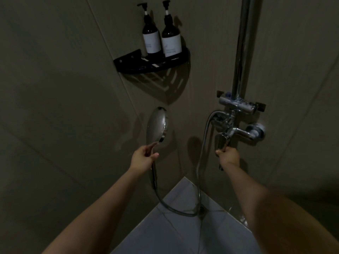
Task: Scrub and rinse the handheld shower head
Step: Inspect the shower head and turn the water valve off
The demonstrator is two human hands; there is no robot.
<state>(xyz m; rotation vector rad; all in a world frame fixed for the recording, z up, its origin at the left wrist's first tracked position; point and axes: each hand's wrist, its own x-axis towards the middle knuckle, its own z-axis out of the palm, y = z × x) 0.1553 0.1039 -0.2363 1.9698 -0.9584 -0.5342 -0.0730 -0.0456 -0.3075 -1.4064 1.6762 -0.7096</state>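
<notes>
Bathroom shower — tiled walls (64, 88), mixer tap (238, 132).

Single head-worn wide-angle view, looking forward and down into a tiled shower corner. Forearms enter from the near edge; left hand (145, 155) and right hand (228, 155) sit mid-frame. Corner shelf (152, 66) lies far, floor (183, 233) near.

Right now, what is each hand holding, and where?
Left hand grips the shower head by its handle; right hand grips the tap lever at its lower end.
</notes>
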